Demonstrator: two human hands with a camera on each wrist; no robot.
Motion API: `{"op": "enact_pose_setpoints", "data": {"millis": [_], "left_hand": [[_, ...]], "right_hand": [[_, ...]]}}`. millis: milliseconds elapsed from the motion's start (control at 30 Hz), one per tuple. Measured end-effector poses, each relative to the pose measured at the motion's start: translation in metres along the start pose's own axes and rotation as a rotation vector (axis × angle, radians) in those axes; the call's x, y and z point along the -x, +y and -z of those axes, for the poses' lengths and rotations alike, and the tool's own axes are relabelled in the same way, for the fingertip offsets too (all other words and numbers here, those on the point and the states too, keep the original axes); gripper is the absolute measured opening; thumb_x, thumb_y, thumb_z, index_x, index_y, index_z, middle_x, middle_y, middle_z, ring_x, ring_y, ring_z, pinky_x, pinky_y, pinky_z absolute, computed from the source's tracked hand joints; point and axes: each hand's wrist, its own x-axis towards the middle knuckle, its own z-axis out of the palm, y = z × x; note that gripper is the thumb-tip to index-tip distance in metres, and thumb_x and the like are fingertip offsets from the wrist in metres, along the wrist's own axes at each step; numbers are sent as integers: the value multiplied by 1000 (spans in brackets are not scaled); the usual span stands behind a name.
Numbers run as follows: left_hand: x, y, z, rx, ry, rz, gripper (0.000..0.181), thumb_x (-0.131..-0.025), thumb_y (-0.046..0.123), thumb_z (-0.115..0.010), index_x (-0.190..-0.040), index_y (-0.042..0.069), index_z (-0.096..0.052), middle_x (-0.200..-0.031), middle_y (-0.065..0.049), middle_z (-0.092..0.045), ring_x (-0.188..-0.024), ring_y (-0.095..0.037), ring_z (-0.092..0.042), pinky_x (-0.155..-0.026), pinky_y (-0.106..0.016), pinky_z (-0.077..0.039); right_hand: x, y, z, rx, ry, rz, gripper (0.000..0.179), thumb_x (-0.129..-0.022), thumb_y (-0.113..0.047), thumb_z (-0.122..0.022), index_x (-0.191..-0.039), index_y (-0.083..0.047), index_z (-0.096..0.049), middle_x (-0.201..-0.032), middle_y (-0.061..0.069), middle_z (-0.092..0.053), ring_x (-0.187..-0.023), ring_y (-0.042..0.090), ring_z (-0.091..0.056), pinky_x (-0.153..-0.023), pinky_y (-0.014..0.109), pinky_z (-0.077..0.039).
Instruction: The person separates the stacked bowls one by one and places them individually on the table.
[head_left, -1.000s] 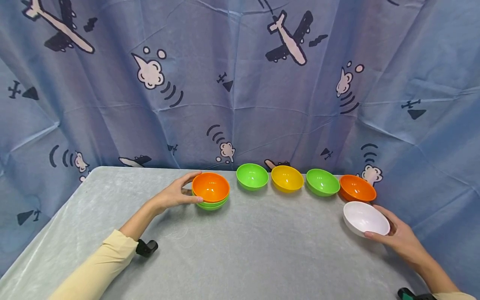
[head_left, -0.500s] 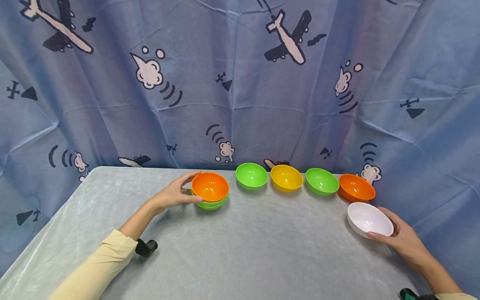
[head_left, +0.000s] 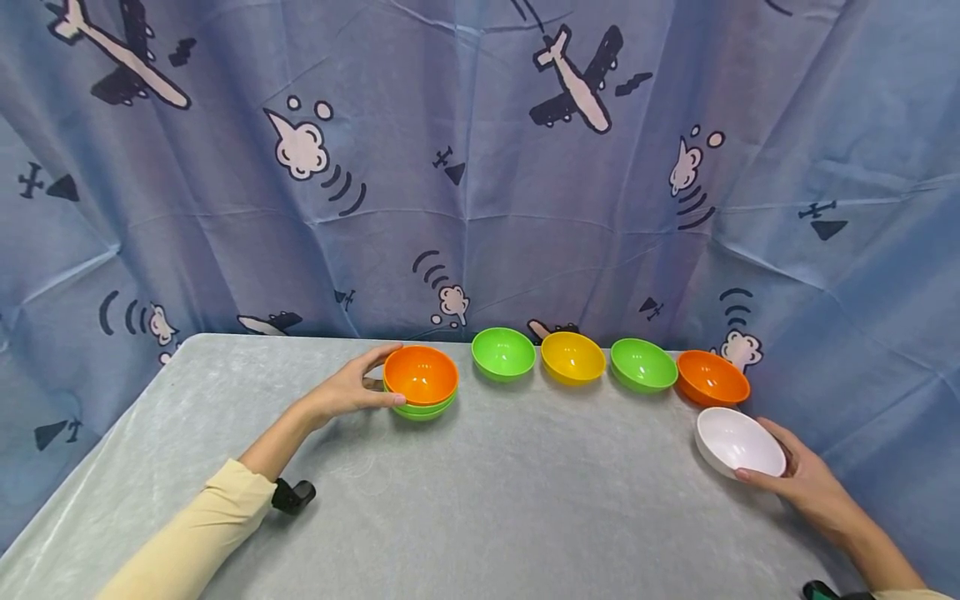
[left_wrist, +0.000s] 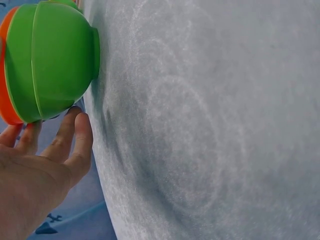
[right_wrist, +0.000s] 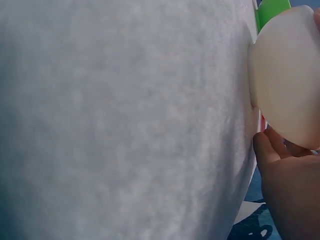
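My left hand [head_left: 348,392] grips the left side of a stack of bowls, thumb at the front and fingers behind. An orange bowl [head_left: 422,375] is on top, nested over green bowls [left_wrist: 55,60]. In the left wrist view the stack's foot is right at the table surface. At the right, my right hand [head_left: 806,471] holds a white bowl [head_left: 738,442] by its right side, thumb on the near rim. Its base sits close against the table in the right wrist view. Just behind the white bowl is another orange bowl [head_left: 712,377].
Along the table's back edge stand a green bowl [head_left: 504,354], a yellow bowl [head_left: 573,358] and a second green bowl [head_left: 643,365], in line with the right orange bowl. A grey cloth covers the table [head_left: 510,500]. A blue patterned curtain [head_left: 375,167] hangs directly behind.
The white bowl and my right hand have shifted slightly right and toward me, away from the row. My left hand and the stack have stayed in place.
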Motion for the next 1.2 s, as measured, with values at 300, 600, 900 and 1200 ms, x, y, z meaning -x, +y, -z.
{"op": "enact_pose_setpoints", "data": {"millis": [300,600,900,1200], "left_hand": [[-1,-1,0,0,-1,10,90,-89,26,-82,-161,14,-29,-162,-17,-25,-131,-47,-47,-107,-60,-38],[0,0,-1,7,2,13,88,-90,23,-81,-161,14,-29,-163,-16,-26,-133,-47,-44,-108,-60,-38],[0,-2,0,19,1,11,89,-90,22,-81,-161,14,-29,-162,-17,-26,-131,-47,-47,-107,-59,-39],[0,-3,0,27,2,11,90,-89,23,-82,-161,14,-28,-161,-18,-26,-127,-45,-51,-103,-57,-44]], "right_hand": [[1,-9,7,-81,42,33,89,-104,-30,-62,-161,1,-1,-163,31,-6,-151,37,-8,-94,0,-24],[-1,-17,17,-143,199,216,63,-102,-13,-66,-158,-13,-37,-142,-14,-47,-122,-11,-43,-85,4,-41],[-8,-42,11,-194,324,319,46,-94,-1,-73,-136,4,-56,-116,-18,-64,-101,-7,-62,-82,6,-46],[-19,-60,2,-326,221,419,39,-91,11,-70,-129,8,-61,-116,-6,-70,-99,2,-68,-82,13,-52]]}}
